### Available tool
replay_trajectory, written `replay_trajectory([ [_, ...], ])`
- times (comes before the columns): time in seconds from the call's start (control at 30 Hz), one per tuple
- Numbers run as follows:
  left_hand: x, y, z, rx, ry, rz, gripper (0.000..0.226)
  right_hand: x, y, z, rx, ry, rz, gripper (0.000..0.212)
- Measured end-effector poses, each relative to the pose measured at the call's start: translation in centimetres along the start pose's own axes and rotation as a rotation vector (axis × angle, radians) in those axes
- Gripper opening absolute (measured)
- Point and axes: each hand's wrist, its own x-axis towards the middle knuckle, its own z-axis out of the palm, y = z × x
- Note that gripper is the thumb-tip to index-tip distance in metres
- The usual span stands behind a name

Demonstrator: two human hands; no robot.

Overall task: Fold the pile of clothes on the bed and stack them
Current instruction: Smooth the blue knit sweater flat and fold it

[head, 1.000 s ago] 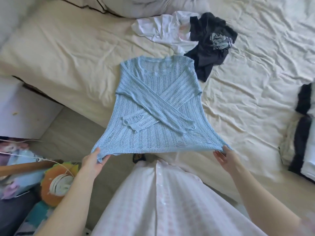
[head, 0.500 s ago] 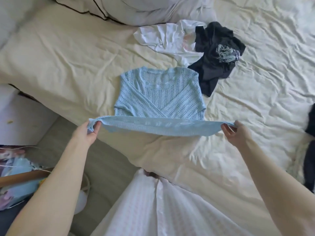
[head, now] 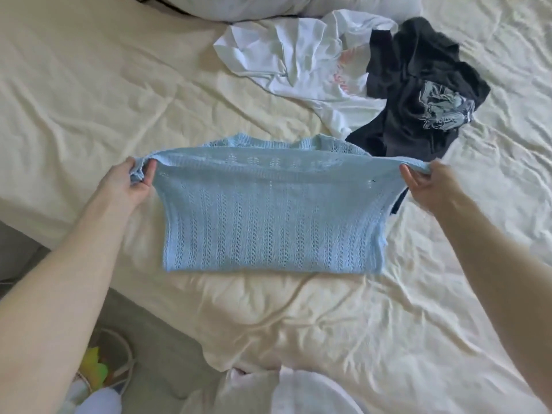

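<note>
Hands, left hand [head: 128,183] and right hand [head: 430,186], each pinch 1 hem corner of the pale blue open-knit sweater [head: 268,222] on the cream bedsheet [head: 298,324]; lay hem level onto neckline, keeping edges aligned.

sweater [head: 268,216] flat on bed [head: 89,85], centre; left hand [head: 131,183] at its far-left corner, right hand [head: 430,186] at far-right. shirt [head: 286,55] behind it, dark garment [head: 418,94] right of shirt, touching.
</note>
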Motion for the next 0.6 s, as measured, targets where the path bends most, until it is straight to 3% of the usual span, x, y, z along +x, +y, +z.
replay_trajectory([
  [0.23, 7.0, -1.9, 3.7, -0.057, 0.03, 0.023, 0.017, 5.9, 0.2, 5.1, 0.015, -0.04, -0.021, 0.013],
  [0.33, 9.3, -2.7, 3.8, 0.089, -0.04, 0.047, 0.023, 6.3, 1.2, 5.4, 0.131, -0.054, 0.007, 0.026],
  [0.4, 9.7, -3.5, 3.8, 0.21, -0.034, 0.161, 0.028, 5.8, 2.2, 5.6, 0.052, -0.038, -0.031, 0.021],
  [0.43, 9.5, -4.1, 3.7, 0.311, -0.002, 0.282, 0.022, 5.3, 3.0, 5.7, -0.095, -0.023, -0.074, 0.016],
  [0.5, 8.6, -5.9, 3.0, 0.742, 0.05, 0.651, 0.021, 4.3, 5.0, 5.9, -0.454, -0.047, -0.134, 0.013],
  [0.53, 8.1, -7.2, 2.6, 1.011, -0.03, 0.812, 0.026, 3.8, 6.1, 6.0, -0.59, -0.11, -0.098, 0.016],
  [0.6, 7.0, -9.9, 2.1, 1.512, -0.398, 0.97, 0.027, 3.1, 7.7, 6.7, -0.755, -0.285, 0.097, 0.022],
])
